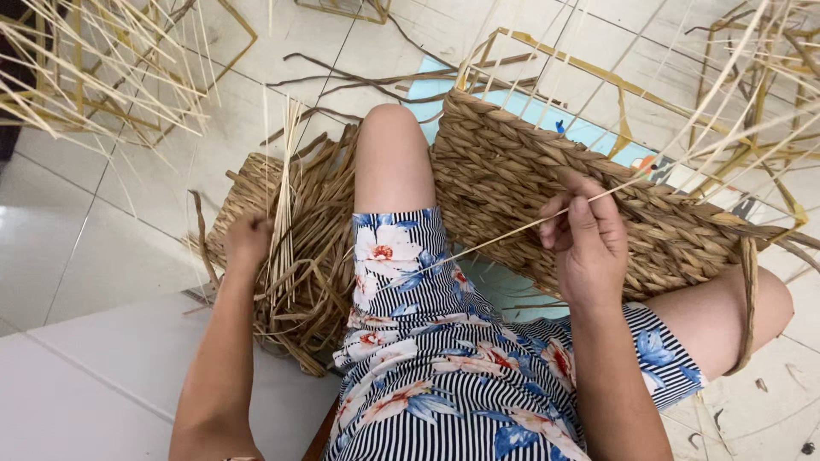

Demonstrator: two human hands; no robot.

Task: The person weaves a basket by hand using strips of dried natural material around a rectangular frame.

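At far left we saw loose pale stalks (94, 77) fanned over the tiled floor (102, 222). Next came our left hand (248, 242), curled closed on the bundle of fibre (303, 256) that lay beside our left thigh; a few pale strips stood upright just beside the knuckles, and we could not tell how many the fist held. One bundle, so far as we could count.

Across our lap ran a single thin strip (504, 235), its long axis sloping up from low left, over the striped shorts (427, 341), to high right. Our right hand (589, 243) pinched it near its upper end, thumb and forefinger closed on it, the other fingers folded loosely. That hand was the nearer to the basket (512, 179), touching its woven wall; the basket lay between our knees, up and left from that grip. We counted one basket in work, with wire frames (752, 102) behind it at right.
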